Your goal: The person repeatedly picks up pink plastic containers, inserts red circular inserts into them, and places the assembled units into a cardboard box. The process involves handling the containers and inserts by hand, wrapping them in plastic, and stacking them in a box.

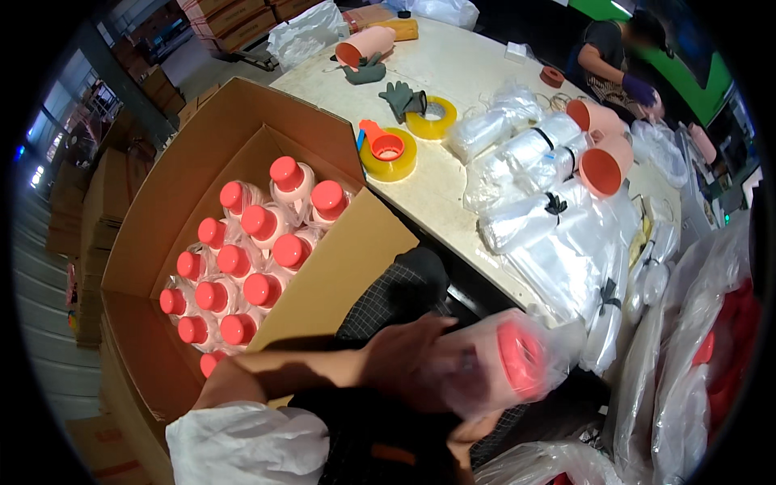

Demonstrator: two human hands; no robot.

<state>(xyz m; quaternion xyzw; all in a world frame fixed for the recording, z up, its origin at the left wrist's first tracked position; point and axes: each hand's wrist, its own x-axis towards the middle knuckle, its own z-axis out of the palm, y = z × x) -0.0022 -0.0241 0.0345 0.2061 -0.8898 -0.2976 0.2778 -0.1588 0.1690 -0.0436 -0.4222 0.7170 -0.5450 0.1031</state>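
Fingers of the left hand [404, 347] curl over a clear bottle with a coral-red cap [493, 364], which is wrapped in a thin, glossy plastic bag and lies tilted on its side, cap toward the right, low in the view in front of the person's chest. The right hand is mostly hidden under the bottle; only a sliver of it shows at the lower edge, so whether it grips or merely supports cannot be told. Motion blur softens the bottle's body.

To the left stands an open corrugated cardboard box [162, 202], its brown flaps spread, packed with upright bagged bottles [242, 263] whose round, smooth red caps form tight rows. Beyond it, a pale worktop [461, 73] carries two yellow rolls of packing tape [389, 153], one bearing a red dispenser, a dark knitted glove [402, 99], and bundles of rolled clear bags [533, 162] tied with black bands. Salmon-pink cups [606, 166] lie on their sides among them. At the far end, another person [618, 69] in purple gloves works at the table. Crinkled plastic sacks [711, 339] with red contents fill the right edge.
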